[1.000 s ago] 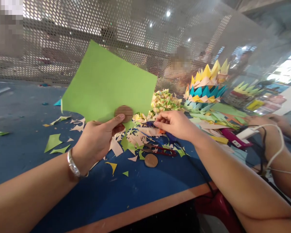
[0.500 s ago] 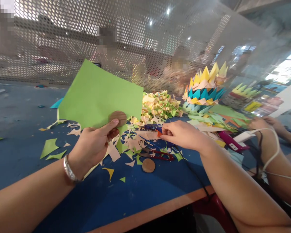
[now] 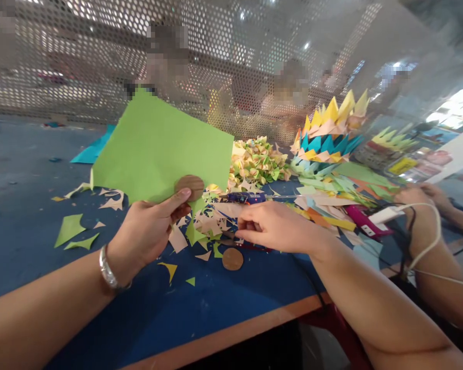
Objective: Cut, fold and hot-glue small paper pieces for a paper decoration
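Between thumb and fingers, my left hand pinches a large green sheet of paper with a round wooden disc pressed against its lower edge. My right hand hovers over the paper scraps, thumb and fingers apart and bent, with nothing visible between them. Just below it lie red-handled scissors, partly covered by the hand. Beyond its knuckles rests a blue glue gun. A second wooden disc lies flat on the table in front of the scissors.
Cut paper scraps litter the blue table. Behind them stand a heap of small folded papers and a tiered paper crown shape. At right are a pink power strip, cables and another person's hands.
My right hand has moved from the glue gun slightly left and down toward the scissors, its fingers now apart. My left hand keeps hold of the green paper and disc. The view has shifted slightly.
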Demonstrator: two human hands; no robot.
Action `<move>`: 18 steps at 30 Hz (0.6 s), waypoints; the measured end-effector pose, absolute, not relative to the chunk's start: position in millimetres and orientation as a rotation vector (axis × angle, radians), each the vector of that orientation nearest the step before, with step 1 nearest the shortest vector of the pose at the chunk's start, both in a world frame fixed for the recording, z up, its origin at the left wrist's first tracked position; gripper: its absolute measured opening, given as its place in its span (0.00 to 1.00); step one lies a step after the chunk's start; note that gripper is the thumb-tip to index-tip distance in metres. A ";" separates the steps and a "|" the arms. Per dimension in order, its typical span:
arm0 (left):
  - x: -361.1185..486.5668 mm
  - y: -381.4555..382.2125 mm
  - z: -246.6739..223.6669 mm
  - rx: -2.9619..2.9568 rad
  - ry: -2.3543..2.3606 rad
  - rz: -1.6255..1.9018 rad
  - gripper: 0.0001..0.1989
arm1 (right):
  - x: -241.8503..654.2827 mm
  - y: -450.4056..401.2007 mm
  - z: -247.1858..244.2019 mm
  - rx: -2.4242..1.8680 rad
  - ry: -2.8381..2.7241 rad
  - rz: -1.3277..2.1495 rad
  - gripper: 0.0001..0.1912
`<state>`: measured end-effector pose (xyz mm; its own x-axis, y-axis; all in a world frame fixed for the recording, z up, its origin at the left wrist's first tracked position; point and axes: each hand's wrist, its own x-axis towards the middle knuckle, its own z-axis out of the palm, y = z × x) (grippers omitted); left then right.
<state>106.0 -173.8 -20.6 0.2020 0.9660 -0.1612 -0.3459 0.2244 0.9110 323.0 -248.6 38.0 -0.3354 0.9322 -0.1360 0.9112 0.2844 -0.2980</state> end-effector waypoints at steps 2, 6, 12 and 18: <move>108.1 -176.2 -14.6 0.855 0.901 1.139 0.08 | 320.6 -251.7 38.0 -1.751 -2.516 0.521 0.07; 111.7 -179.9 -7.7 0.828 0.932 1.174 0.05 | 320.2 -255.1 36.5 -1.749 -2.615 0.471 0.06; 115.7 -185.0 -8.3 0.782 0.917 1.177 0.03 | 320.9 -255.1 33.9 -1.778 -2.643 0.391 0.03; 117.7 -190.3 -0.5 0.721 0.955 1.145 0.03 | 326.1 -250.3 36.2 -1.767 -2.461 0.470 0.04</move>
